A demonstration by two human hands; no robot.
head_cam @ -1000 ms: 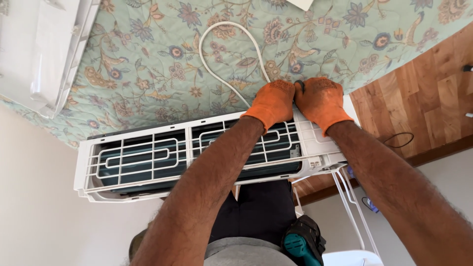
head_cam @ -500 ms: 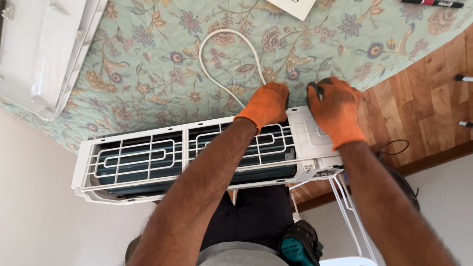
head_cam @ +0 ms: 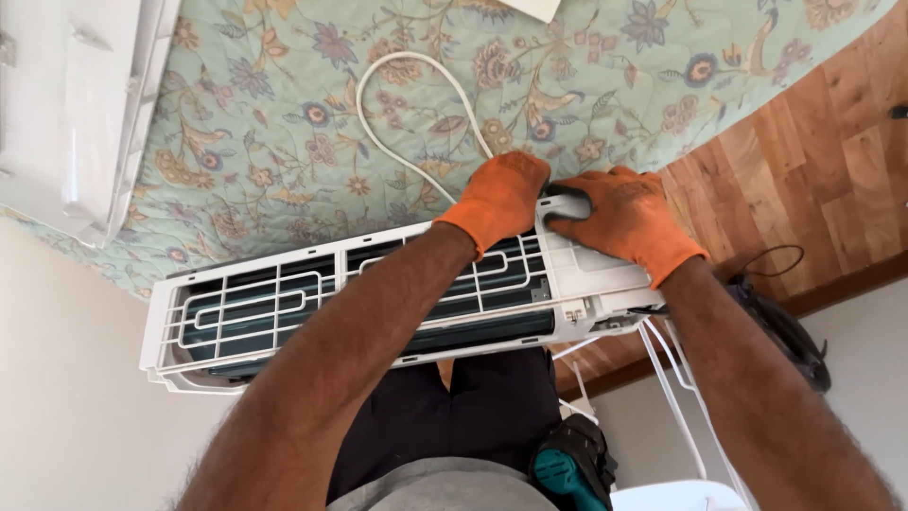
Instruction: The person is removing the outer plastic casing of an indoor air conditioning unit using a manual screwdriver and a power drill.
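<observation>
head view, unit: white plastic wall air conditioner with its front grille exposed [head_cam: 378, 303], lying level below the hands, above a floral green quilt [head_cam: 246, 123].
head view, left hand: orange-gloved left hand [head_cam: 498, 197], fingers curled down on the unit's top edge; whether they grip it, cannot tell.
head view, right hand: orange-gloved right hand [head_cam: 629, 222], fingers clasped over a small white part [head_cam: 566, 204] at the unit's right end.
head view, nearby: white cord loop [head_cam: 397, 104] on the quilt; teal drill [head_cam: 567, 468] at the waist.

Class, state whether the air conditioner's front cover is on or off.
Off: the air conditioner shows its bare grille and dark coil; a white panel lies apart.
</observation>
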